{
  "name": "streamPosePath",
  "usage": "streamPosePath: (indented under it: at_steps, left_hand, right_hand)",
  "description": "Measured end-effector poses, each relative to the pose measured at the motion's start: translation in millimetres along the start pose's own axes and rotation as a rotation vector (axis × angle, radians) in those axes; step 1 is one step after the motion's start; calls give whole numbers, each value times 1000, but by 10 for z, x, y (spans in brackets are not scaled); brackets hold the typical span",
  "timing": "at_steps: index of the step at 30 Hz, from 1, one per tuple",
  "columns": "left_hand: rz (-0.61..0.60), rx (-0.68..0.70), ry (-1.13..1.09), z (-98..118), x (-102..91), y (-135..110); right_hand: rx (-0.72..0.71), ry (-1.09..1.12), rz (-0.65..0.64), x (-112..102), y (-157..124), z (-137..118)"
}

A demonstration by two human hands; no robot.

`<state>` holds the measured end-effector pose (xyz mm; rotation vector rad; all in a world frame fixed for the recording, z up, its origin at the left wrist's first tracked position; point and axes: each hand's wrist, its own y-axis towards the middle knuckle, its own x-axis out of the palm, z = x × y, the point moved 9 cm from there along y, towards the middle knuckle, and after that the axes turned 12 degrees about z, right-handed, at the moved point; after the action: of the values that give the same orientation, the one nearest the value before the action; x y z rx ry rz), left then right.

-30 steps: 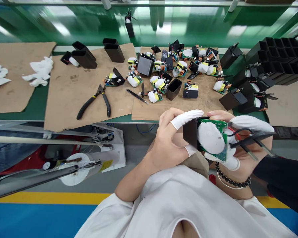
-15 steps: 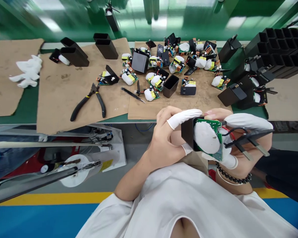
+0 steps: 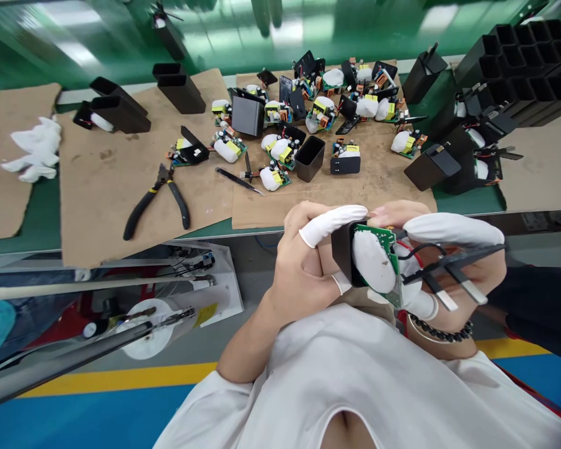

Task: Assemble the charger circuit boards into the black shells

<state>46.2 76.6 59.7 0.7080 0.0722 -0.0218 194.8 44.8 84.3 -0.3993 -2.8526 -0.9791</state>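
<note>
Both hands work close to my chest, below the table edge. My left hand [image 3: 303,265], with white finger cots, grips a black plastic casing [image 3: 342,252]. My right hand [image 3: 453,274], also in finger cots and wearing a dark bead bracelet, holds a green circuit board [image 3: 378,262] with a white blob on it, its end seated in the casing's mouth. Red and black wires run from the board to a black end cap with two metal prongs [image 3: 453,277] lying across my right fingers.
On brown cardboard [image 3: 121,181] lie black pliers [image 3: 156,199], tweezers [image 3: 238,179], several loose circuit boards [image 3: 273,178] and open black casings [image 3: 310,158]. More casings are stacked at the far right [image 3: 518,68]. White rags [image 3: 32,146] lie at the left. A machine with a white reel [image 3: 144,324] stands under the table.
The view has shifted so the table contents sit further left and higher. My hands keep the same grip, with the board and casing turned slightly.
</note>
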Motion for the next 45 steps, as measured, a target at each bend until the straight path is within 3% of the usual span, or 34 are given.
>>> streamPosePath:
  at_steps: [15, 23, 29, 36, 41, 45]
  left_hand:
    - [1, 4, -22, 29, 6, -9]
    - [-11, 27, -43, 72, -1, 9]
    - [-19, 1, -44, 62, 19, -2]
    - [-39, -71, -40, 19, 26, -33]
    - [-47, -88, 0, 15, 18, -44]
    - [-32, -130, 39, -139, 39, -58]
  right_hand:
    - [7, 12, 83, -26, -62, 14]
    - [-185, -54, 67, 38, -72, -115]
    - [-120, -161, 3, 40, -124, -49]
    - [-51, -131, -6, -28, -159, 58]
    - [-72, -79, -17, -7, -125, -35]
    - [23, -162, -55, 14, -62, 23]
